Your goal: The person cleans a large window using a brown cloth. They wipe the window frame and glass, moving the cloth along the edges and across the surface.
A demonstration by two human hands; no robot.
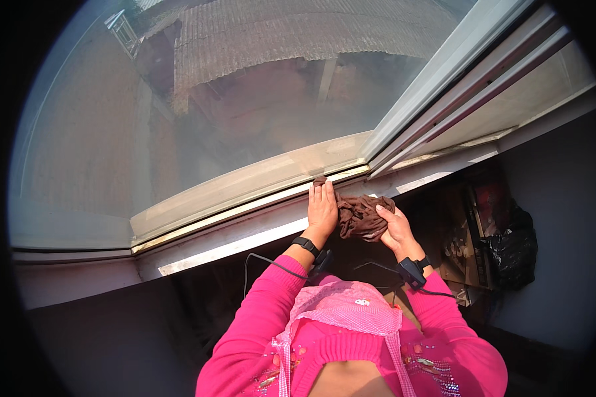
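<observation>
A bunched brown cloth (pixel 365 216) hangs between my two hands, just in front of the window sill (pixel 278 218). My right hand (pixel 397 228) grips its right side, with the thumb on top. My left hand (pixel 323 206) lies flat with fingers together against the lower window frame (pixel 258 206); a bit of the cloth shows past its fingertips, and the rest runs out beside the palm. What lies beneath the left palm is hidden. Above the frame stands the large window pane (pixel 258 119).
An upright window frame post (pixel 442 79) rises at the right of the pane. Below the sill at right are a black plastic bag (pixel 514 253) and cardboard (pixel 457 248). Cables run from the devices strapped on both wrists. Through the glass a corrugated roof (pixel 298 34) shows.
</observation>
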